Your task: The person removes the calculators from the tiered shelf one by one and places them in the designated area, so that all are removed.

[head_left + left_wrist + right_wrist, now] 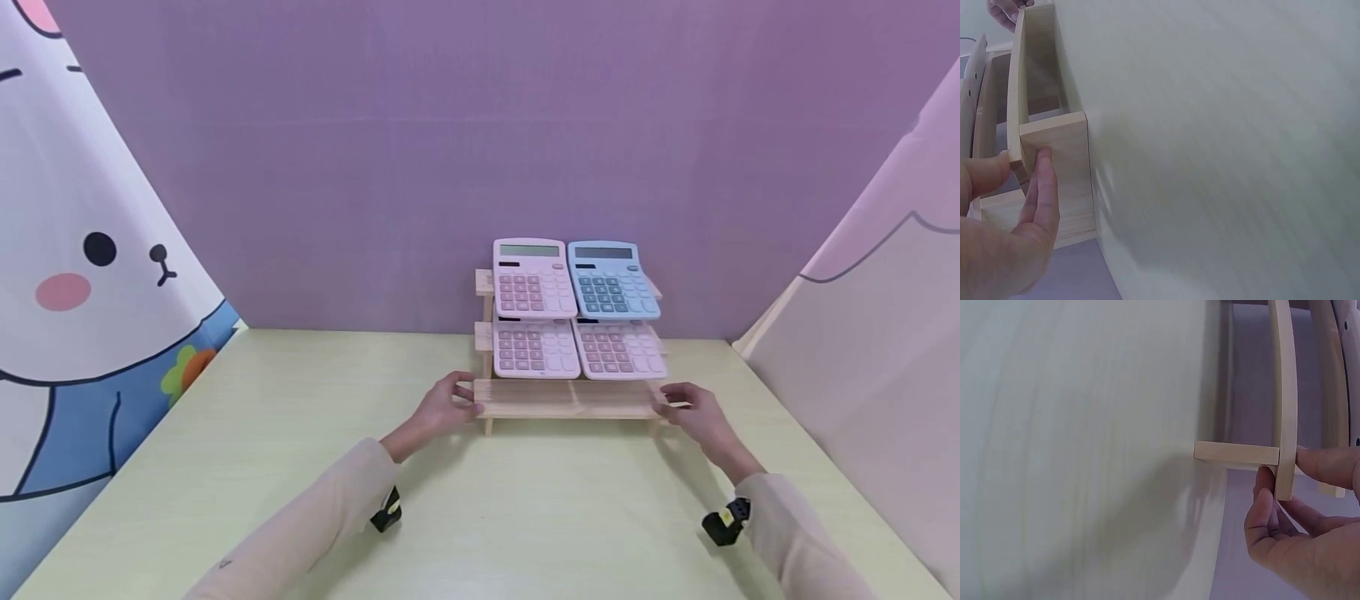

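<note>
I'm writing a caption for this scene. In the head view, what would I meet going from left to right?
Cartoon figure → left hand → upper pink calculator → blue calculator → right hand → pale printed backdrop.

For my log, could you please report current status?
Left hand, right hand pinch opposite ends of bottom rack shelf. Four calculators sit above. No obstruction visible.
</note>
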A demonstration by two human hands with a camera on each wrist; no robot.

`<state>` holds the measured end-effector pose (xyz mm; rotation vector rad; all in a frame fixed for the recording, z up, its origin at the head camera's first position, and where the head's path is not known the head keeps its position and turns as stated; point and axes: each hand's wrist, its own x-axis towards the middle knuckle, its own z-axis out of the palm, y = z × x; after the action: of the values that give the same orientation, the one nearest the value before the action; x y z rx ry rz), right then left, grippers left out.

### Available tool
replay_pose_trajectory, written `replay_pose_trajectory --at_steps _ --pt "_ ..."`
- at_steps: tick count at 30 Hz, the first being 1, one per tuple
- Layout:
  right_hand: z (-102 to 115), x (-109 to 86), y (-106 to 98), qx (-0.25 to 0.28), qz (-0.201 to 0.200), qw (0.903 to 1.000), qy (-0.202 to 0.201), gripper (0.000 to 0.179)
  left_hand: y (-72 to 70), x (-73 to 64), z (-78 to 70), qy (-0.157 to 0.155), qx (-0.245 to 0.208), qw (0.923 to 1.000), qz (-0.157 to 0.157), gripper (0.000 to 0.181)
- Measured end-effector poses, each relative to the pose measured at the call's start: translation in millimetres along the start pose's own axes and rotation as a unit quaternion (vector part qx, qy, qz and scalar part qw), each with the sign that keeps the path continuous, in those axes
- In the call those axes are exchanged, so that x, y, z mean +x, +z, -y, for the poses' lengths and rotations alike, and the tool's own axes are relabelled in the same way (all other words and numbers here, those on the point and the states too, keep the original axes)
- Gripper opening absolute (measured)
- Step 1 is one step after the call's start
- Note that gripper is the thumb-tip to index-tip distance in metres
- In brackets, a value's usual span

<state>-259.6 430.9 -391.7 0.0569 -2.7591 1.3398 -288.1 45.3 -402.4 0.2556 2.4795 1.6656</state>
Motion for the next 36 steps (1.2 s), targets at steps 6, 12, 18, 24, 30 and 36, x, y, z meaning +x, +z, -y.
replay_pose_trajectory --at_steps 6,12,18,24,30,36 --pt "0 -1.1 0 0.01 -0.004 0.9999 -0.001 0.043 1.3 -1.0 -2.2 -0.012 -0.009 0.9999 0.0 0.058" --pt "2 -2.1 -2 0.014 0.003 0.9999 0.002 0.042 1.8 -0.7 -1.4 -0.014 -0.026 0.9995 0.005 0.058" --pt "2 -1.6 -4 0.031 0.008 0.9995 -0.003 0.04 0.7 -1.9 -0.1 -0.012 -0.028 0.9995 0.012 0.057" --pt "-1 -0.9 -6 0.035 0.021 0.9991 -0.007 0.041 -1.4 -1.2 2.1 -0.001 -0.028 0.9993 0.023 0.058" --pt "-4 0.0 -8 0.053 0.033 0.998 -0.014 0.041 -3.7 -1.3 3.1 0.017 -0.042 0.9981 0.04 0.059" --pt "-8 0.4 -11 0.064 0.037 0.997 -0.022 0.04 -4.2 -0.9 2.5 0.02 -0.047 0.9975 0.049 0.06"
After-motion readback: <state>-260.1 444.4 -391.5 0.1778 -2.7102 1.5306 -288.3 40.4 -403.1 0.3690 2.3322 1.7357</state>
